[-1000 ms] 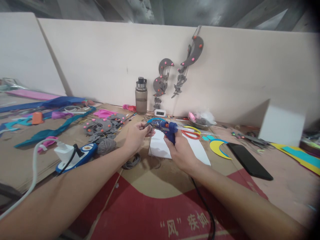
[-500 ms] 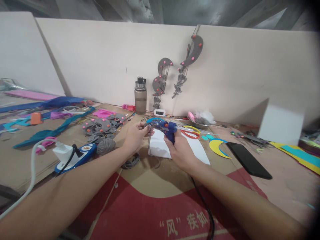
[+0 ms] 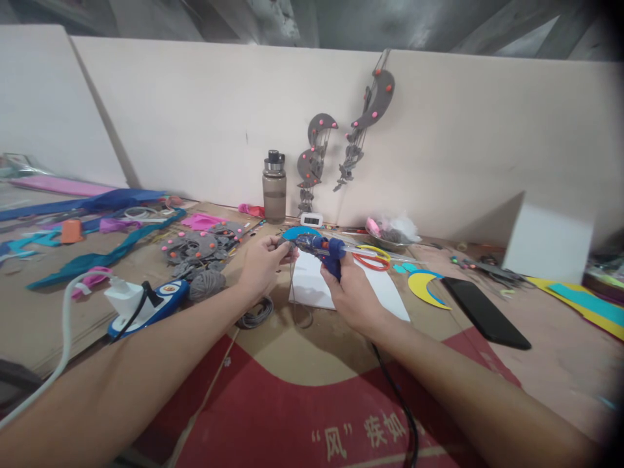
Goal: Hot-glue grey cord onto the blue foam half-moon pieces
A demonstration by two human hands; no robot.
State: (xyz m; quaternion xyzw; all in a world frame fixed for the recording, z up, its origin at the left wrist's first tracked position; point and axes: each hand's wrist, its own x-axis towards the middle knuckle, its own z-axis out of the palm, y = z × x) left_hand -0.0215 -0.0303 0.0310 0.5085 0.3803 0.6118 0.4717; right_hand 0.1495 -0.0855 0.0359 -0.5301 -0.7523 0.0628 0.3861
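My right hand (image 3: 355, 296) is wrapped round the handle of a blue glue gun (image 3: 332, 261), with a clear glue stick (image 3: 361, 252) out of its back. The gun points left, its front end close to my left hand (image 3: 260, 266). Pinched in the left fingertips is a small grey piece (image 3: 286, 242), mostly hidden by the fingers. Grey yarn (image 3: 292, 296) hangs below it in a loop to the cardboard. Under the gun lies a white sheet (image 3: 312, 286), and behind the gun a blue shape (image 3: 298, 232) partly shows.
Grey yarn balls (image 3: 207, 286) and dotted felt pieces (image 3: 199, 247) lie left, near a power strip (image 3: 168, 296). A bottle (image 3: 274, 192) and small clock (image 3: 311, 220) stand behind. Scissors (image 3: 373, 259), a yellow crescent (image 3: 424, 289) and a phone (image 3: 482, 312) lie right. The gun's black cord (image 3: 394, 383) trails forward.
The glue gun's front end has shifted slightly, and more of the blue shape behind it shows. Both hands keep their holds in nearly the same place.
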